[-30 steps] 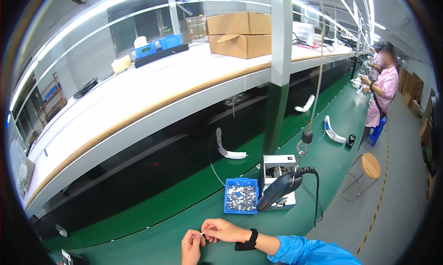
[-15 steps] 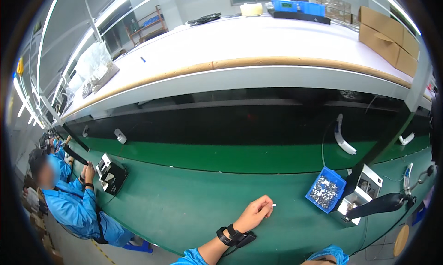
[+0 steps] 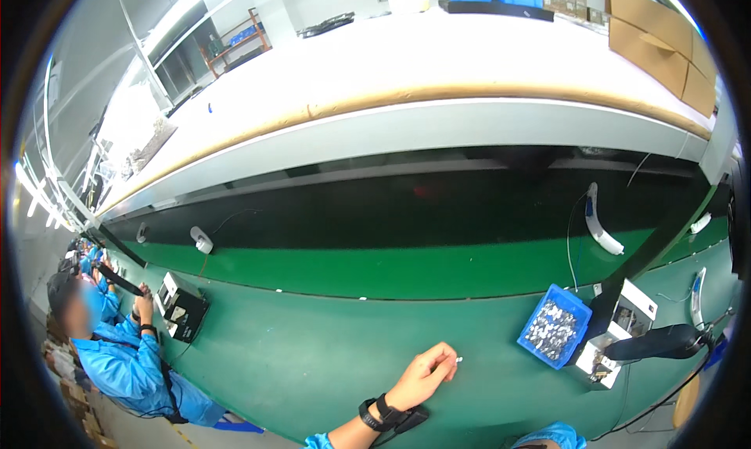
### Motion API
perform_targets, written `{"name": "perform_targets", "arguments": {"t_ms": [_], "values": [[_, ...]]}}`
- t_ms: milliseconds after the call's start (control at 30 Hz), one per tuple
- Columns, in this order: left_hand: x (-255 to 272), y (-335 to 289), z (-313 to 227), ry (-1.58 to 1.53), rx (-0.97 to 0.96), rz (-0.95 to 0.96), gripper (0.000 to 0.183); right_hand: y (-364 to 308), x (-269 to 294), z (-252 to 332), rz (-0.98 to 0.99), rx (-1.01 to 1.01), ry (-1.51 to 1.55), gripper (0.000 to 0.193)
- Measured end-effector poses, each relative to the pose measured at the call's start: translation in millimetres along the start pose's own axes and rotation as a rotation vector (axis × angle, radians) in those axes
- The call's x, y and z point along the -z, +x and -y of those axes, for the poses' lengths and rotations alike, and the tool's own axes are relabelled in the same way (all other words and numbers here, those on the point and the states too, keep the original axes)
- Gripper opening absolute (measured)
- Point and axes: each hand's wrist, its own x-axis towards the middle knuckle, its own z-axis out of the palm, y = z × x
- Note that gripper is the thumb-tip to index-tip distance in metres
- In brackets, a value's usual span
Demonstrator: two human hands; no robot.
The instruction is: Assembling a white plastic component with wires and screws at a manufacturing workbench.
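Note:
My left hand [image 3: 425, 377] is over the green bench, thumb and fingers pinched together. A small white piece [image 3: 459, 360] pokes out past the fingertips; it is too small to name its kind. Dark bands circle that wrist, and a black box-like object [image 3: 411, 420] is beside it. Of my right arm only the blue sleeve [image 3: 554, 435] shows at the lower edge, with the hand out of sight. To the right of my left hand stands a blue bin [image 3: 583, 333] full of small metallic parts. Close by is a white and black bench machine [image 3: 604, 373] with a black handle-like arm [image 3: 653, 345].
A dark post [image 3: 674, 228] rises behind the machine. White curved lamps [image 3: 601, 222] hang beyond the bench, below a raised white shelf [image 3: 375, 62] carrying a cardboard box [image 3: 653, 50]. At left, a co-worker in blue [image 3: 117, 363] handles another machine [image 3: 181, 307].
The whole view has shifted slightly. My left hand keeps its pinch on the small white piece and sits a little lower and further left in the picture.

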Motion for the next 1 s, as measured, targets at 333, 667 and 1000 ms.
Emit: {"name": "perform_targets", "arguments": {"t_ms": [333, 667, 1000], "values": [[0.1, 4.1, -4.2, -0.049, -0.011, 0.029, 0.012, 14.0, 9.5, -7.6, 0.184, 0.022, -0.118, 0.059], [0.8, 7.6, -1.4, -0.044, -0.015, 0.012, 0.01, 10.9, 26.6, -57.3, 0.279, 0.719, -0.241, 0.053], [1.3, 6.5, -1.2, -0.035, -0.017, 0.011, 0.01, 1.2, 16.6, -22.5, 0.18, 0.428, -0.21, 0.05]]}}
